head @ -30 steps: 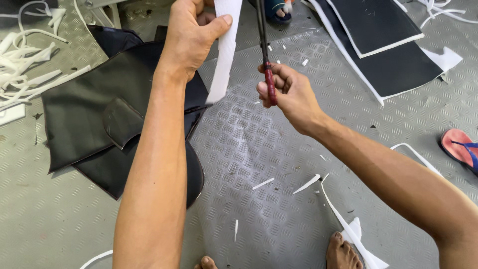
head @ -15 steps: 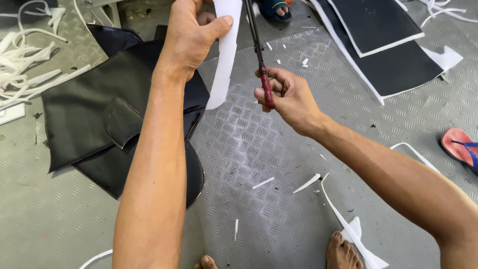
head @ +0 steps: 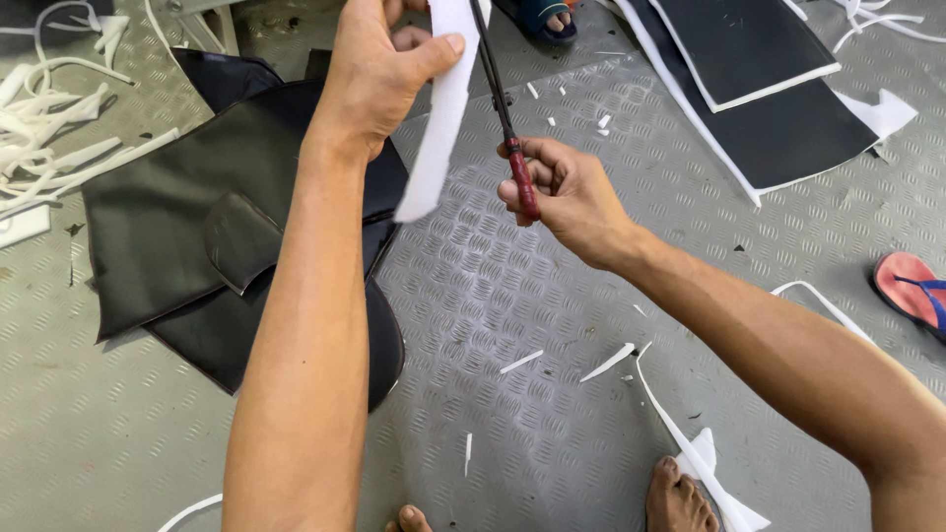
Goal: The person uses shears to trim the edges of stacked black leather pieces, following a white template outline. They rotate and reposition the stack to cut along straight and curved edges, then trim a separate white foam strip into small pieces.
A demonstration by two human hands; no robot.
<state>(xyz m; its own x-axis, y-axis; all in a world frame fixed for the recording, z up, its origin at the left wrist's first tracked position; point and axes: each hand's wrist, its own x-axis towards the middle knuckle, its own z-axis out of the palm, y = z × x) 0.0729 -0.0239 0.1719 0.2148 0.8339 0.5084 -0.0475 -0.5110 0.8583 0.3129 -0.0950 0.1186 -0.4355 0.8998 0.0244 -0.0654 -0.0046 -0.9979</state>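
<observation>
Grey checkered metal floor [head: 552, 296], my left hand [head: 379, 74] pinching one white strip [head: 439, 108], my right hand [head: 562, 192] clamped on one pair of red-handled scissors [head: 507, 123] just beside the strip, two black sheets [head: 749, 69] beyond.

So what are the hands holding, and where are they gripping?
The left hand pinches a white strip near its upper part. The right hand grips scissors by the red handles.

The foam strip [head: 434, 118] is white, the scissors [head: 507, 128] handles red. Black sheets [head: 197, 227] lie at nine o'clock on grey diamond-patterned flooring [head: 512, 296]. The sandal [head: 912, 286] looks pink, perhaps with blue straps.
</observation>
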